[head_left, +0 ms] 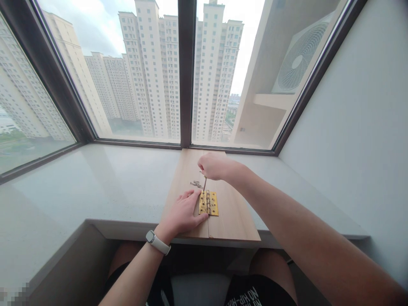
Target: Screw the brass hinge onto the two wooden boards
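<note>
A brass-coloured hinge (213, 205) lies opened flat across the seam between two light wooden boards (237, 216). My left hand (183, 212) rests on the left board, its fingers stretched out and its thumb and fingertips against the hinge's left leaf. Above the hinge, my right hand (213, 166) is closed round the top of a screwdriver (205, 183), most of whose handle is hidden in the fist. The shaft points down to the upper end of the left leaf; I cannot make out a screw under its tip. Several loose screws (196, 184) lie just left of the shaft.
The boards lie on a white windowsill (134, 182), whose front edge faces my knees. A dark window frame (185, 85) stands close behind them. To the right is a white wall (350, 127). A watch (157, 242) is on my left wrist.
</note>
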The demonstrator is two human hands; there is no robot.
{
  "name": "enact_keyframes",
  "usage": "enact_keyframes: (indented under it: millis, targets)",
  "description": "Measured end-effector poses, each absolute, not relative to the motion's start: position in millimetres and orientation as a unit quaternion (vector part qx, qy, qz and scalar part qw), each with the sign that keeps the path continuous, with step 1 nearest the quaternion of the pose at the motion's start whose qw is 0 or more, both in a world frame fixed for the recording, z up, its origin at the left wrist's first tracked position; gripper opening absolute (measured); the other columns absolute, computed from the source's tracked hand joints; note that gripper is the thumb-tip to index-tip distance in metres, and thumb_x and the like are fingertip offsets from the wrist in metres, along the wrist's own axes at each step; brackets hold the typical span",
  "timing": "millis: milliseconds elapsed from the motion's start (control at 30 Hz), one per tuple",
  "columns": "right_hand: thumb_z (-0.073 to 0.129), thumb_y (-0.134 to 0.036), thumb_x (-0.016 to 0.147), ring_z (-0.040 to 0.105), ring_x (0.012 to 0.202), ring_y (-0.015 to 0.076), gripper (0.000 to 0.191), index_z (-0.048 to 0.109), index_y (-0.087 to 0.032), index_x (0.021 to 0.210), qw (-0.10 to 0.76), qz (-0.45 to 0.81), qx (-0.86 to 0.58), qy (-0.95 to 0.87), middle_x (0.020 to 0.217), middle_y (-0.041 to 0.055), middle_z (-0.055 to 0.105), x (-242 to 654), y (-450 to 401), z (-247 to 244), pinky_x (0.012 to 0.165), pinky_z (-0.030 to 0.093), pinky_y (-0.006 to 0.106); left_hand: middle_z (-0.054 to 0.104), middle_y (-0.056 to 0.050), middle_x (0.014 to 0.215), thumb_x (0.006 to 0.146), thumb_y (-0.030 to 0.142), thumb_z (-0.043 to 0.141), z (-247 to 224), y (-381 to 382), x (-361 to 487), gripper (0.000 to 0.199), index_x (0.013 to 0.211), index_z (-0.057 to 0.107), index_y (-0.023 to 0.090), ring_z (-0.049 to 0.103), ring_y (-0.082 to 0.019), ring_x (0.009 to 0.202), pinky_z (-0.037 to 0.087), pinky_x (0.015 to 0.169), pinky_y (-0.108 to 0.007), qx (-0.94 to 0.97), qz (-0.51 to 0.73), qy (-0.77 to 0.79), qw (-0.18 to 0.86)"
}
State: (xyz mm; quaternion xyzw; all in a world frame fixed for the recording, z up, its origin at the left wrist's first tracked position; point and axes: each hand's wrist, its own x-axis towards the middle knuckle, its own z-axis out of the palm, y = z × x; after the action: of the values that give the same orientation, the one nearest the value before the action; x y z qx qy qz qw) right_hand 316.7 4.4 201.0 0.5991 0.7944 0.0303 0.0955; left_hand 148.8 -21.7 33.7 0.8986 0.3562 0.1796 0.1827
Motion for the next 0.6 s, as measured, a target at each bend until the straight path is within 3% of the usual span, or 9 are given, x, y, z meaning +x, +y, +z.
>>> enact_keyframes:
  millis: [133,267,433,533,600]
  targets:
    - [0.055,-0.032,0.095,0.068,0.092,0.0279,0.026,0.075,-0.015,0.098,0.097,0.044,0.606,0.788,0.103,0.0178,0.073,314.7,3.2,202.4,0.069,0.046,0.032,0.050,-0.009,0.152,0.087,0.057,0.059,34.8,-21.6,148.6,0.077,0.153,0.034,0.028,0.033,-0.032,0.149,0.034,0.118,-0.050,0.899,0.176,0.356,0.186]
    - [0.065,-0.022,0.085,0.066,0.098,0.0253,0.025,0.070,-0.018,0.110,0.090,0.022,0.591,0.801,0.119,0.0150,0.067,313.9,0.3,204.7,0.068,0.045,0.030,0.051,-0.009,0.152,0.087,0.058,0.059,34.1,-21.1,147.8,0.077,0.153,0.034,0.027,0.033,-0.032,0.149,0.034,0.117,-0.050,0.898,0.178,0.357,0.183]
    - [0.067,-0.015,0.082,0.066,0.091,0.0227,0.019,0.069,-0.020,0.100,0.095,-0.005,0.583,0.807,0.105,0.0105,0.071,313.7,1.3,206.0,0.064,0.041,0.028,0.050,-0.009,0.152,0.086,0.059,0.059,33.7,-21.3,147.1,0.077,0.153,0.034,0.028,0.033,-0.032,0.149,0.034,0.117,-0.050,0.899,0.179,0.357,0.183]
    - [0.064,-0.024,0.089,0.067,0.090,0.0241,0.013,0.071,-0.019,0.099,0.087,0.014,0.594,0.799,0.102,0.0123,0.073,313.7,3.8,204.9,0.065,0.042,0.029,0.050,-0.009,0.152,0.086,0.058,0.059,34.2,-21.4,147.6,0.078,0.153,0.034,0.028,0.032,-0.033,0.149,0.034,0.117,-0.050,0.898,0.178,0.358,0.184]
    - [0.060,-0.034,0.094,0.068,0.092,0.0257,0.020,0.072,-0.019,0.101,0.083,0.029,0.605,0.792,0.103,0.0140,0.073,313.5,4.6,203.9,0.069,0.043,0.031,0.050,-0.009,0.152,0.086,0.057,0.059,34.7,-21.4,148.1,0.077,0.153,0.034,0.028,0.033,-0.033,0.149,0.034,0.118,-0.050,0.898,0.178,0.359,0.183]
